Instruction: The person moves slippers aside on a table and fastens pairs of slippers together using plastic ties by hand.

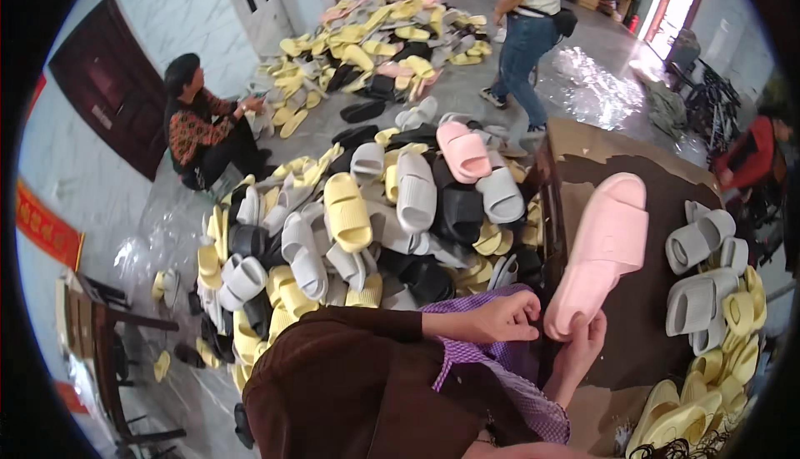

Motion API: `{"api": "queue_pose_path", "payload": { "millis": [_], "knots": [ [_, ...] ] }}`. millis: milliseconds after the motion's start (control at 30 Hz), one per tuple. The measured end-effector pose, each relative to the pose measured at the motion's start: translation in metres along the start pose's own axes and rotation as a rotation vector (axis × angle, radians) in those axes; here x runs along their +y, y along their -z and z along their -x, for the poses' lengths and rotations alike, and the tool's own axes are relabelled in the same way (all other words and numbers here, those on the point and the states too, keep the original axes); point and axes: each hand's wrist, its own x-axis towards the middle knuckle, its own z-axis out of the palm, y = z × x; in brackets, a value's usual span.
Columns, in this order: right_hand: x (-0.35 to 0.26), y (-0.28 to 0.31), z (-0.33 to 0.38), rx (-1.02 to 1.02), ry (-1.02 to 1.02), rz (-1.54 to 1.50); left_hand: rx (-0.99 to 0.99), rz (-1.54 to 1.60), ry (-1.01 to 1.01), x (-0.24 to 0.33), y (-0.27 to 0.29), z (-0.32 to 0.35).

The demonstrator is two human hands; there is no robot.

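We hold one pink slipper (602, 250) by its heel, left hand (500, 319) and right hand (581, 344) fingers pinched on it. A large mixed heap of slippers (367, 234) lies unsorted on the floor, while fewer grey and yellow ones (708, 292) sit stacked beside the counter (583, 171).

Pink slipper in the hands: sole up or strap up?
Strap up. The pink slipper shows its strap band and footbed; both hands grip its heel end.

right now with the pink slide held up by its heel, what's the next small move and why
Probably set the pink slide down on the brown board. Both the left hand and the right hand pinch only its heel end, its toe stands up in the air, and grey slides already lie there.
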Motion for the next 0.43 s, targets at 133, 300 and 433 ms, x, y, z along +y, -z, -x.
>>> {"api": "queue_pose_path", "payload": {
  "millis": [133,300,433],
  "knots": [
    [-0.001,0.013,-0.001,0.031,0.071,-0.041,0.191,-0.130,-0.123,-0.016,0.021,0.009],
    [-0.005,0.032,0.013,0.085,0.062,-0.061,0.169,0.122,-0.384,0.064,0.056,0.005],
    [-0.012,0.041,0.036,0.118,0.055,-0.030,-0.088,0.309,-0.688,0.130,0.042,-0.004]
  ]
}}
